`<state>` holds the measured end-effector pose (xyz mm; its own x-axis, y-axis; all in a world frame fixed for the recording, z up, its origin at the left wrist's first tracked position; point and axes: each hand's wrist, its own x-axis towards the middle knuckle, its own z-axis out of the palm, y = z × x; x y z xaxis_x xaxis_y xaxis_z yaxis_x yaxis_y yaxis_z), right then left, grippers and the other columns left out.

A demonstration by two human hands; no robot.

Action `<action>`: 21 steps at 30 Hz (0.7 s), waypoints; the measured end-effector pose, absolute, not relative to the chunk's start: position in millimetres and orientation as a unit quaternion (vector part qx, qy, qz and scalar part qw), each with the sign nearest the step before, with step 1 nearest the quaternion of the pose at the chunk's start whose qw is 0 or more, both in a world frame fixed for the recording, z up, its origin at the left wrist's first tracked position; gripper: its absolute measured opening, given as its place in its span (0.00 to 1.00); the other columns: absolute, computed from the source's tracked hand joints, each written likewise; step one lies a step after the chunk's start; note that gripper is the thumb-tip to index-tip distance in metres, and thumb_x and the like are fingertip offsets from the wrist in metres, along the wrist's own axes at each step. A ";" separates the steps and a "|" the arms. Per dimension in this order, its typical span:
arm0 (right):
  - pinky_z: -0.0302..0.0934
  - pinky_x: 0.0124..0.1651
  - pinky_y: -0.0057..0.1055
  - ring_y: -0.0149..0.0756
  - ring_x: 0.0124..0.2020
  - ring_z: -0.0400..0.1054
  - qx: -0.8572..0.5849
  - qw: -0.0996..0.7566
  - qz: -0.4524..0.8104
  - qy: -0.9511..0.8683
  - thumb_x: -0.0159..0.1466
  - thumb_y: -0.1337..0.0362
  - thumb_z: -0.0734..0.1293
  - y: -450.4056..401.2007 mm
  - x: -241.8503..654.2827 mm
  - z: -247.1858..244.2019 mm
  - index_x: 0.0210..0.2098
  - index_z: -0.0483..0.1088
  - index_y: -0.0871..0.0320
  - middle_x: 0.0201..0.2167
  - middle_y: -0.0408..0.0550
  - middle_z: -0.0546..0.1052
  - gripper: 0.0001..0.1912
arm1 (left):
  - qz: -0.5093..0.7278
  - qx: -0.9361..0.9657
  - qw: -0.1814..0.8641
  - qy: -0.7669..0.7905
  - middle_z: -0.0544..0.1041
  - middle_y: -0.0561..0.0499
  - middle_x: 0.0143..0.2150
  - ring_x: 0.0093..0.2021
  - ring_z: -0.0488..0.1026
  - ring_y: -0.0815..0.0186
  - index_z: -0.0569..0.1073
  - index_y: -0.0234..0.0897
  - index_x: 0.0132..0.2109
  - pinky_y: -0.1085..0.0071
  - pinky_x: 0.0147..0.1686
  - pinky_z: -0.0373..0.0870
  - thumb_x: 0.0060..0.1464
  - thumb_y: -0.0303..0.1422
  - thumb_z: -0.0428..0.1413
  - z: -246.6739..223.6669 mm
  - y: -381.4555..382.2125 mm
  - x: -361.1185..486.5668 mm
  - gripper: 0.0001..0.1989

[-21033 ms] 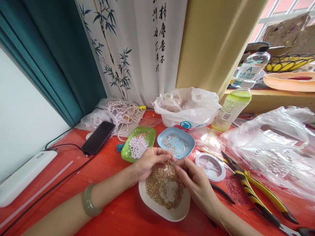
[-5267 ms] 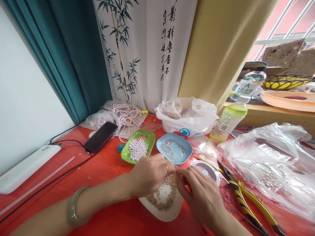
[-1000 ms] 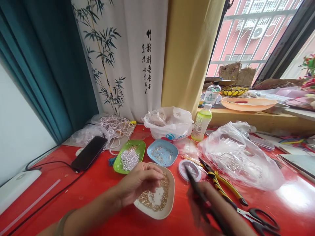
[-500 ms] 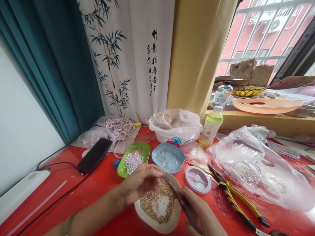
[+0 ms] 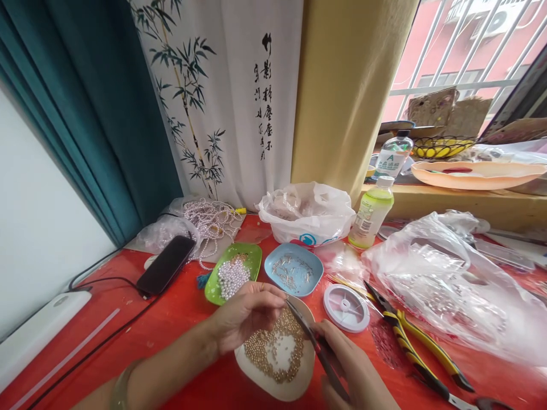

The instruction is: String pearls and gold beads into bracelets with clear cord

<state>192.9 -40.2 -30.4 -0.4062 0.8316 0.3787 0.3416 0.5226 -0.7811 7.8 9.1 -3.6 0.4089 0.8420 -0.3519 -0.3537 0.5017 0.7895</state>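
Note:
My left hand [image 5: 254, 316] is raised over the left part of a white dish [image 5: 282, 390] of gold beads [image 5: 262, 350]. Its thumb and fingertips are pinched together, and what they hold is too small to make out. On the right, my right hand [image 5: 346, 364] is closed around dark-handled pliers [image 5: 318, 344]. The tips of these pliers reach the fingertips of my left hand, above the dish. Behind the hands lie a green tray [image 5: 253, 256] with pearly white beads [image 5: 233, 277] and a blue tray [image 5: 314, 273] with small metal pieces.
Yellow-black pliers [image 5: 405, 336], a spool [image 5: 346, 307] and a plastic bag [image 5: 444, 296] lie right. A phone [image 5: 166, 266] and bead strands [image 5: 209, 219] lie left. Behind stand a bag-lined bowl [image 5: 305, 219] and a bottle [image 5: 371, 213].
The view has shifted slightly, with the bottles and bag now a little farther right. Both hands keep nearly the same pose, pliers tips still at the left fingertips.

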 end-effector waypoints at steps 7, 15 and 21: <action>0.64 0.39 0.26 0.34 0.37 0.69 -0.384 0.393 0.349 -0.759 0.48 0.76 0.56 -41.0 190.8 -27.2 0.43 0.62 0.58 0.37 0.50 0.73 0.23 | 0.379 0.326 0.773 0.390 0.69 0.54 0.16 0.16 0.63 0.78 0.73 0.29 0.27 0.84 0.17 0.62 0.37 0.26 0.60 -0.9 7.6 7.8 0.05; 0.63 0.35 0.26 0.33 0.31 0.67 -0.396 0.387 0.317 -0.770 0.49 0.75 0.56 -41.5 192.5 -29.4 0.40 0.63 0.58 0.31 0.47 0.72 0.19 | 0.379 0.329 0.778 0.379 0.69 0.54 0.17 0.16 0.63 0.78 0.74 0.29 0.27 0.84 0.16 0.63 0.37 0.26 0.60 -6.2 8.0 8.1 0.05; 0.64 0.32 0.25 0.33 0.28 0.67 -0.397 0.391 0.297 -0.775 0.49 0.73 0.57 -41.3 192.6 -25.6 0.42 0.63 0.57 0.30 0.46 0.73 0.20 | 0.381 0.327 0.776 0.382 0.70 0.54 0.16 0.16 0.64 0.77 0.74 0.29 0.27 0.82 0.17 0.65 0.36 0.25 0.60 -4.7 7.0 7.8 0.05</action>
